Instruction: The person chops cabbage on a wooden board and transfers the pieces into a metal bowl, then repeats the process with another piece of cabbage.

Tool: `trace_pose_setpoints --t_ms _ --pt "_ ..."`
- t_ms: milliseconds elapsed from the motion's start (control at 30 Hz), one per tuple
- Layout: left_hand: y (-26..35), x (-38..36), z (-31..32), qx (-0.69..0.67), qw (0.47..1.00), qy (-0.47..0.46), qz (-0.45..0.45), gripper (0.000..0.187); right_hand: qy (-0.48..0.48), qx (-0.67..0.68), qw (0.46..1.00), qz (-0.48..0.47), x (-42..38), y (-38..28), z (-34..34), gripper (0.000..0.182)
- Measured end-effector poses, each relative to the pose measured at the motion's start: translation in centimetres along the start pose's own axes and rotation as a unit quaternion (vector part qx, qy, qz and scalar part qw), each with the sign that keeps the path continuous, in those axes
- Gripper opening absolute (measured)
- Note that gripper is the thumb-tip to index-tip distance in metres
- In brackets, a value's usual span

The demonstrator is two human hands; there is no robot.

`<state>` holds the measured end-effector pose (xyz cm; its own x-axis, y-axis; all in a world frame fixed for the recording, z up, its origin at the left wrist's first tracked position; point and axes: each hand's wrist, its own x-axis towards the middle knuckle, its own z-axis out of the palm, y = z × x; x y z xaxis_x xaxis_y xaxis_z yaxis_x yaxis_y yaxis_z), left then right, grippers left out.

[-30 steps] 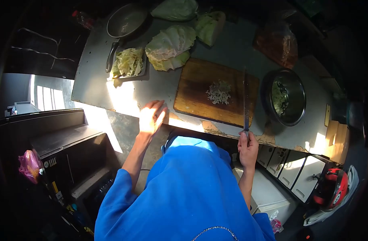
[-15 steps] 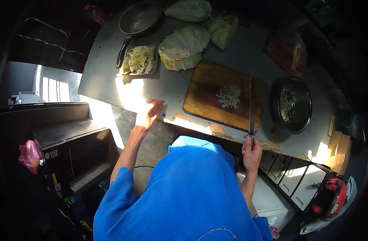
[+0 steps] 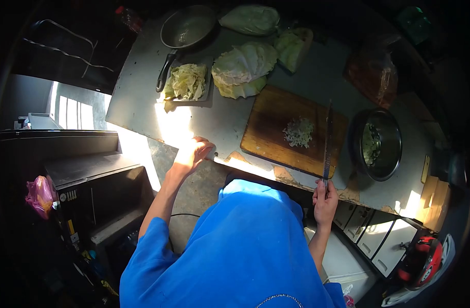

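Note:
My right hand (image 3: pixel 325 197) is closed around the handle of a long knife (image 3: pixel 328 138), whose blade points away over the right part of a wooden cutting board (image 3: pixel 265 131). A small heap of chopped white pieces (image 3: pixel 298 132) sits on the board, left of the blade. My left hand (image 3: pixel 193 153) is at the table's front edge, left of the board, its fingers loosely bent and holding nothing visible. Right of the board stands a metal bowl (image 3: pixel 394 154) with chopped pale green pieces inside.
Behind the board lie cabbage leaves (image 3: pixel 245 64), a cabbage piece (image 3: pixel 293 49) and a bagged cabbage (image 3: pixel 250 19). A tray (image 3: pixel 207 87) of cut cabbage (image 3: pixel 186 82) and a frying pan (image 3: pixel 187 26) are at the left. The table's front edge (image 3: pixel 283 173) is chipped.
The view has shifted slightly, so the table and its things appear a little lower and to the right. The knife stays in my right hand; the left remains by the edge.

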<state>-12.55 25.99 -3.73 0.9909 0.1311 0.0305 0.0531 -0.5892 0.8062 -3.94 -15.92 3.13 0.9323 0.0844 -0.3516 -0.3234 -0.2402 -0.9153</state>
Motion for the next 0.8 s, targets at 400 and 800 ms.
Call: trace_pose_setpoints --t_ms 400,800 --pt "0.6 4.4 -2.1 -0.027 0.993 0.012 -0.118 0.023 0.016 -0.032 0.999 -0.008 0.4 -0.7 -0.5 0.027" --pt "3.8 1.6 3.6 -0.360 0.891 -0.029 -0.274 0.036 0.043 -0.005 0.999 0.011 -0.8 0.9 -1.6 0.027"
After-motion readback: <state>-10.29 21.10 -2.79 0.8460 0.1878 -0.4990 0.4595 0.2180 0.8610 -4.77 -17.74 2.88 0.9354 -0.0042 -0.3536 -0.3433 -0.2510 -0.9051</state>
